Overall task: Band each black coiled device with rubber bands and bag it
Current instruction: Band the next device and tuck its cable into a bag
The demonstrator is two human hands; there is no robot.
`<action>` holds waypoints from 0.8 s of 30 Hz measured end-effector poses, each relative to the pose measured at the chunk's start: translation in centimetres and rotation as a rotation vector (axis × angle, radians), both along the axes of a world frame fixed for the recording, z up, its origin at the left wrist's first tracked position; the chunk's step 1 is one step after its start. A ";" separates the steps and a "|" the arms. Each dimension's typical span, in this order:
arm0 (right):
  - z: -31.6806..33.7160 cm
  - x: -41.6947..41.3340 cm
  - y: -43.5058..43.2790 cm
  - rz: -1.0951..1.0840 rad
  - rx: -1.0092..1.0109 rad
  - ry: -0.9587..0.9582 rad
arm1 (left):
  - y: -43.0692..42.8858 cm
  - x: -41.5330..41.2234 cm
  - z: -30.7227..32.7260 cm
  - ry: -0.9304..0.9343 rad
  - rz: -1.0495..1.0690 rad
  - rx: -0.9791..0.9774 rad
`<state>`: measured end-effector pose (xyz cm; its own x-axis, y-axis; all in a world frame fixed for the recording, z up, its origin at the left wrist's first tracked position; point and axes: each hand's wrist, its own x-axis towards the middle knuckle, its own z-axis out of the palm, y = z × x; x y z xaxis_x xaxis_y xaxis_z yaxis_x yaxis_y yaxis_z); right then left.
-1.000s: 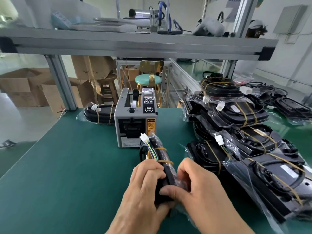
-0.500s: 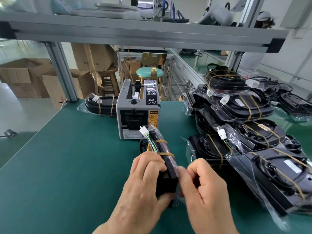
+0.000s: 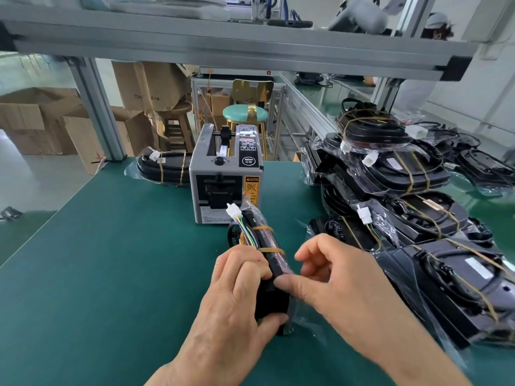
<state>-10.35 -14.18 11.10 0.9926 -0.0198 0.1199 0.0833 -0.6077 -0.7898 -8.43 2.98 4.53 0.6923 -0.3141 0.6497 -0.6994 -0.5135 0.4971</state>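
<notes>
Left hand wrapped around a black device standing on edge at the near middle of the green table, two rubber bands around it, right hand just right, thumb pressing its top edge, fingers bent above, grip on the clear bag unclear.

Factory packing line, green bench mat, aluminium framing, tape dispenser, cardboard boxes
</notes>
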 end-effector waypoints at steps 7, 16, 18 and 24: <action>2.4 2.4 -0.6 0.201 -0.079 0.214 | 0.0 -0.1 0.3 0.001 -0.018 0.019; 3.8 1.6 1.1 0.188 -0.883 -0.076 | -0.3 0.1 0.6 0.012 -0.017 0.047; 3.8 1.1 1.3 0.230 -0.985 -0.158 | -0.3 0.1 0.7 0.014 -0.018 0.057; 4.0 1.4 1.6 0.406 -1.155 -0.253 | -0.3 0.0 1.1 0.014 -0.018 0.087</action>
